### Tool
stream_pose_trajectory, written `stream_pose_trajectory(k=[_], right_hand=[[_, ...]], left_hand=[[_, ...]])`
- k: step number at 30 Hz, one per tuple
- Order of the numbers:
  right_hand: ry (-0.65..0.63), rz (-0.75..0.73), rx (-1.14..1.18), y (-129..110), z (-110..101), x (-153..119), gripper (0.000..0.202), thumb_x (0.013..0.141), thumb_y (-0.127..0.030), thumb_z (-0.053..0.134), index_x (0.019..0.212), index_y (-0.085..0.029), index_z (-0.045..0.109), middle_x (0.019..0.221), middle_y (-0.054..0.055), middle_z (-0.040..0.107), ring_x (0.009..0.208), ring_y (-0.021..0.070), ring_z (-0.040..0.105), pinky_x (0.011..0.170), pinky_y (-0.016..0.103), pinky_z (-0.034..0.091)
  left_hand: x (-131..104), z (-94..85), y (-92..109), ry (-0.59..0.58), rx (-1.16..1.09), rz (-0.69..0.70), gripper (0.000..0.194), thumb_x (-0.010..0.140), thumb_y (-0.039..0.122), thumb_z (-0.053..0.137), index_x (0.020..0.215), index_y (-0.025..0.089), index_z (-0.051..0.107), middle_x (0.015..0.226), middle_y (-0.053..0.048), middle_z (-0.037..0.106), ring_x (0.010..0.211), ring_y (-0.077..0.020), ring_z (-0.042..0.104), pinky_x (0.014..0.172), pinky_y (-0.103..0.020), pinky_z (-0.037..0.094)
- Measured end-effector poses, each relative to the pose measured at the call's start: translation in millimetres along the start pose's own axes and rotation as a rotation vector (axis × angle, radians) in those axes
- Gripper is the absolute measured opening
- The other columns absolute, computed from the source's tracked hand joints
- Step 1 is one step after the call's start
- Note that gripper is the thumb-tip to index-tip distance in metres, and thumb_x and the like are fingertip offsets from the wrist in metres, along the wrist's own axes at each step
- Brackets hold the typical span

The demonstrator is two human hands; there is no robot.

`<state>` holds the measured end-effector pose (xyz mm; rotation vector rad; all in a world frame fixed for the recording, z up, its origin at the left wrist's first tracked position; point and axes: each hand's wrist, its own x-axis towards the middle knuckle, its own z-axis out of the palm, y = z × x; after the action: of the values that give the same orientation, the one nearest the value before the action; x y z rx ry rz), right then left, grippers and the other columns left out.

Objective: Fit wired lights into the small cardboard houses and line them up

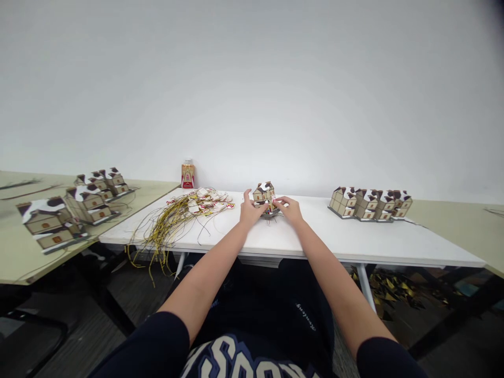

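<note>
A small model house (264,193) with a snowy white and brown roof stands upright near the middle of the white table (307,231). My left hand (250,211) is closed on its left side, thumb across the front and index finger raised. On the other side, my right hand (290,210) pinches at the house's front right edge; whatever small piece sits in those fingertips is too small to make out. To the left lies a heap of tags (202,202) in white and red with long yellow and dark strings (161,231) hanging over the table's front edge.
Several similar houses (366,205) stand in a row at the right. More houses (92,202) are on the yellowish table (11,252) at the left. A red and gold bottle (188,174) stands by the wall. Gold pointed pieces (394,289) lie below at the right.
</note>
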<state>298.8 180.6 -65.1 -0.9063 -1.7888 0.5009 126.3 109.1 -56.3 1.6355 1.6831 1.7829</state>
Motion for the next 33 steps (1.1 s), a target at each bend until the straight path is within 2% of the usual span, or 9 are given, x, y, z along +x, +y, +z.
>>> stream_pose_trajectory(k=[9, 16, 20, 23, 28, 33], right_hand=[[-0.023, -0.018, -0.017, 3.5, -3.0, -1.0, 0.044, 0.077, -0.061, 0.059, 0.09, -0.022, 0.074, 0.071, 0.002, 0.066, 0.064, 0.0155, 0.057, 0.061, 0.027, 0.043], [-0.016, -0.07, -0.082, 0.3, -4.9, -1.7, 0.042, 0.085, -0.057, 0.051, 0.098, -0.024, 0.071, 0.073, 0.001, 0.065, 0.061, 0.0143, 0.053, 0.058, 0.026, 0.041], [0.056, -0.121, -0.11, -3.0, -6.9, -2.2, 0.038, 0.088, -0.049, 0.048, 0.104, -0.02, 0.067, 0.082, 0.003, 0.065, 0.058, 0.0132, 0.049, 0.059, 0.027, 0.042], [0.089, -0.188, -0.103, -4.0, -8.9, -2.6, 0.031, 0.087, -0.037, 0.048, 0.103, -0.019, 0.066, 0.089, 0.004, 0.065, 0.055, 0.0113, 0.045, 0.058, 0.027, 0.043], [0.048, -0.289, -0.126, -7.0, -10.2, -4.2, 0.028, 0.074, -0.016, 0.049, 0.096, -0.018, 0.067, 0.096, 0.005, 0.065, 0.052, 0.0098, 0.042, 0.057, 0.026, 0.043], [0.016, -0.362, -0.229, -10.0, -9.1, -7.0, 0.031, 0.07, -0.013, 0.049, 0.093, -0.019, 0.068, 0.1, 0.005, 0.064, 0.053, 0.0095, 0.047, 0.06, 0.026, 0.046]], left_hand=[[-0.3, 1.6, -2.2, -0.018, -0.04, 0.01, 0.084, 0.063, 0.045, 0.075, 0.134, 0.021, 0.037, 0.059, 0.006, 0.056, 0.052, -0.0118, 0.049, 0.06, -0.023, 0.037], [2.0, 5.3, -2.6, 0.034, -0.078, -0.077, 0.084, 0.062, 0.044, 0.077, 0.133, 0.021, 0.038, 0.067, 0.002, 0.061, 0.063, -0.0146, 0.056, 0.068, -0.026, 0.042], [3.3, 5.9, -3.7, 0.047, -0.108, -0.124, 0.084, 0.064, 0.045, 0.076, 0.134, 0.021, 0.036, 0.066, 0.003, 0.06, 0.064, -0.0159, 0.059, 0.067, -0.027, 0.044], [4.5, 6.9, -6.3, 0.052, -0.118, -0.139, 0.085, 0.064, 0.047, 0.076, 0.134, 0.02, 0.036, 0.063, 0.004, 0.059, 0.064, -0.0163, 0.06, 0.066, -0.027, 0.045], [8.0, 9.8, -11.9, 0.11, -0.151, -0.195, 0.086, 0.063, 0.05, 0.076, 0.133, 0.02, 0.037, 0.063, 0.004, 0.058, 0.066, -0.017, 0.061, 0.069, -0.028, 0.046], [9.8, 10.0, -13.6, 0.123, -0.166, -0.22, 0.085, 0.063, 0.048, 0.077, 0.132, 0.02, 0.037, 0.069, 0.002, 0.06, 0.067, -0.0168, 0.061, 0.074, -0.03, 0.047]])
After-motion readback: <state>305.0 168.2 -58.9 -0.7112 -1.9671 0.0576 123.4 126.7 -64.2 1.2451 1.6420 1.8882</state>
